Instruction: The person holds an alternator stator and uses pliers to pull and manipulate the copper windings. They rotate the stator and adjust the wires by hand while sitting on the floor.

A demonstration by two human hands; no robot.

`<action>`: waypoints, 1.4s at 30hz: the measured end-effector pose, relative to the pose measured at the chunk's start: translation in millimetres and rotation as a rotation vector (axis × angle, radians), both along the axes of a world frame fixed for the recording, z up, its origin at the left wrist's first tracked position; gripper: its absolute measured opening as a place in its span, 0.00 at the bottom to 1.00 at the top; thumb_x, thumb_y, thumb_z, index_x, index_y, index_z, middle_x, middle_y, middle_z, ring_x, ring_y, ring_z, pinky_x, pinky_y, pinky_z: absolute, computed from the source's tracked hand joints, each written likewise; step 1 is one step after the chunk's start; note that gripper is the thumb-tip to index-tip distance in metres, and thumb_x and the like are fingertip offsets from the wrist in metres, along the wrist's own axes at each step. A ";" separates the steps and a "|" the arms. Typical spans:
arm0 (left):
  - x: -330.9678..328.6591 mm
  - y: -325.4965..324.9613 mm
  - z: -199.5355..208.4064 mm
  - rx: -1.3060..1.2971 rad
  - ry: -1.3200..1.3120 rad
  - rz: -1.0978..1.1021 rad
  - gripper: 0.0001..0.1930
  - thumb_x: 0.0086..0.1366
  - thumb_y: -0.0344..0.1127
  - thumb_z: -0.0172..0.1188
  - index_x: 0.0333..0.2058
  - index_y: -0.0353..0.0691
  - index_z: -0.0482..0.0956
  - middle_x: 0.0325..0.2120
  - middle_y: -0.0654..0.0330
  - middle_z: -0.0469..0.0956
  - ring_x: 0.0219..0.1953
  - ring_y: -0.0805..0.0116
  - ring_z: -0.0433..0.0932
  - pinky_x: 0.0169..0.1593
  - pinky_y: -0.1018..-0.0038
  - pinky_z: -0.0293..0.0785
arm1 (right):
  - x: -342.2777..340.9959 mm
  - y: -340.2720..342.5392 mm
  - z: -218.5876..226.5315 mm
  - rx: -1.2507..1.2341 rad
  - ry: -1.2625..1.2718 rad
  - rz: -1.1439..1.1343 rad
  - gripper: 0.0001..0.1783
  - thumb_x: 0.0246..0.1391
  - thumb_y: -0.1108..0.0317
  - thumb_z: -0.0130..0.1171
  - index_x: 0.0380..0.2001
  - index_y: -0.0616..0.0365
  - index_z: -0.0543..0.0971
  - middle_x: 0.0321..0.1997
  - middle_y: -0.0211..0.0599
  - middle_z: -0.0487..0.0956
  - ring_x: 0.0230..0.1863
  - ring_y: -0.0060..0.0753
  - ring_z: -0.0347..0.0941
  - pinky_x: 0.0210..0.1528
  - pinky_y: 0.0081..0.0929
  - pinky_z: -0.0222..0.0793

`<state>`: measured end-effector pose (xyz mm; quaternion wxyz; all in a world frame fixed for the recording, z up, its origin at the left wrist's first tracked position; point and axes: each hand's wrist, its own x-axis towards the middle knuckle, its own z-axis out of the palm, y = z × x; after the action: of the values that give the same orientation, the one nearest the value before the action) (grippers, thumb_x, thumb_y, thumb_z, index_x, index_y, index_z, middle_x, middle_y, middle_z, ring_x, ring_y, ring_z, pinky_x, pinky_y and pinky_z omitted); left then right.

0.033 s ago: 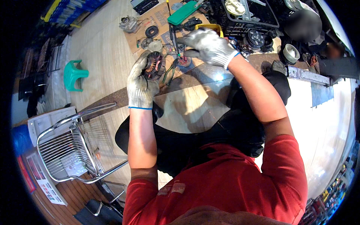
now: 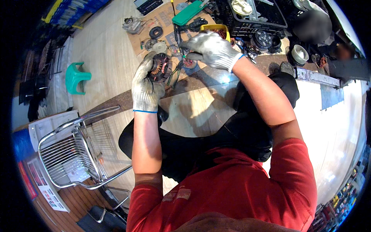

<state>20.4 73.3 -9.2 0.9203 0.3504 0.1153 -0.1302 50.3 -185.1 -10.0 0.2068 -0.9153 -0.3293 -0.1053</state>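
My left hand [image 2: 145, 87], in a pale knit work glove with a blue cuff edge, is closed around a round motor part with copper windings [image 2: 160, 67]. The part is dark on the outside, and the glove hides its left side. My right hand [image 2: 216, 51], gloved the same way, hovers to the right of it. Its fingers and thumb point left and look apart, with nothing visible between them. Just below its thumb is a small reddish container [image 2: 190, 63]. Green-handled pliers [image 2: 176, 73] lie between the two hands.
A cardboard sheet [image 2: 141, 38] carries a black ring [image 2: 156, 32], a metal housing [image 2: 132, 25] and a green case [image 2: 188, 13]. A yellow tray [image 2: 226, 30] holds small reddish-brown pieces. Black crates [image 2: 266, 25] stand far right, a green stool [image 2: 77, 77] left, and a metal chair [image 2: 63, 150] nearer.
My right hand has shifted slightly left and down, uncovering more of the yellow tray. The wound part in my left hand has turned or moved a little to the right.
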 end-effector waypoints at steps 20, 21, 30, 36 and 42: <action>-7.6 -33.2 19.8 0.443 -0.149 0.032 0.20 0.66 0.24 0.57 0.56 0.24 0.69 0.45 0.44 0.79 0.45 0.57 0.82 0.50 0.65 0.82 | -19.6 -5.7 34.6 0.031 -0.027 0.067 0.13 0.61 0.50 0.56 0.39 0.41 0.84 0.31 0.38 0.84 0.32 0.46 0.82 0.34 0.43 0.78; -8.2 -34.3 16.8 0.477 -0.142 0.081 0.21 0.66 0.24 0.58 0.56 0.24 0.69 0.45 0.45 0.79 0.45 0.57 0.82 0.50 0.66 0.82 | -23.6 -5.2 41.0 -0.001 -0.059 0.078 0.13 0.61 0.50 0.56 0.38 0.41 0.84 0.31 0.38 0.84 0.32 0.46 0.82 0.34 0.43 0.78; 6.1 -30.5 -0.2 0.423 -0.029 0.403 0.16 0.68 0.29 0.59 0.49 0.24 0.74 0.43 0.44 0.81 0.43 0.54 0.84 0.47 0.63 0.84 | -39.9 8.9 29.3 -0.121 0.023 0.188 0.10 0.55 0.58 0.60 0.37 0.47 0.83 0.28 0.36 0.82 0.28 0.44 0.81 0.29 0.38 0.77; 22.8 -4.6 -11.2 -0.059 0.071 0.341 0.10 0.69 0.32 0.58 0.40 0.29 0.76 0.43 0.42 0.81 0.48 0.47 0.82 0.55 0.50 0.79 | -35.2 -1.2 27.5 -0.213 -0.010 0.025 0.07 0.52 0.58 0.59 0.32 0.45 0.81 0.27 0.36 0.82 0.33 0.44 0.83 0.30 0.43 0.78; 12.4 0.8 5.9 -0.157 0.072 0.189 0.10 0.68 0.35 0.59 0.40 0.33 0.76 0.41 0.47 0.82 0.45 0.51 0.83 0.50 0.57 0.81 | -4.6 -44.6 37.4 -0.257 0.131 -0.330 0.18 0.63 0.47 0.54 0.45 0.40 0.85 0.42 0.38 0.84 0.40 0.45 0.82 0.41 0.42 0.78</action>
<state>32.8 74.1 -3.3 0.9483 0.2600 0.1701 -0.0642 45.7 -229.7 27.4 0.0891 -0.9805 -0.1717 -0.0351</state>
